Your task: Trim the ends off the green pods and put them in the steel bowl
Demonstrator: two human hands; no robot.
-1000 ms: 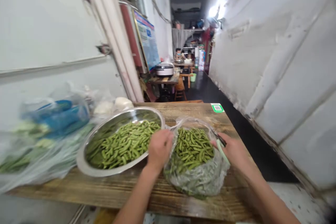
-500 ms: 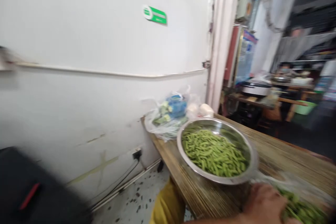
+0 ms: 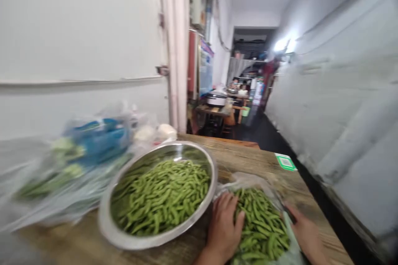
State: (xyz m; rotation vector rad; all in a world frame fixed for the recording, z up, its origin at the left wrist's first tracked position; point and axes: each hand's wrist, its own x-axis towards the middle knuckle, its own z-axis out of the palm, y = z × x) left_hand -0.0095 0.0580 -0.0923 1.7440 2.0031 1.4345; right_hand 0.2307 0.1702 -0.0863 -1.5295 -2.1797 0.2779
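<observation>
Green soybean pods [image 3: 261,227] lie heaped on a clear plastic bag [image 3: 248,178] on the wooden table. My left hand [image 3: 225,225] rests along the left edge of this heap, fingers stretched out and thumb apart. On the heap's right side, my right hand [image 3: 306,234] is closed around a thin dark-handled tool [image 3: 289,212], blurred and partly hidden by the fingers; its exact kind is unclear. Left of my left hand stands a wide steel basin [image 3: 107,215] with many more pods [image 3: 168,194] in it.
Plastic bags with green vegetables [image 3: 66,165] and a blue package [image 3: 99,136] sit left of the basin. A green-edged code card [image 3: 285,161] is on the wooden table [image 3: 230,153]. Beyond are a rice cooker [image 3: 217,98] and a person [image 3: 235,83] in the distance.
My view has swung right, so the basin appears farther left and the corridor shows. Both hands and the pod heap are now in full view; earlier only one blurred hand showed clearly.
</observation>
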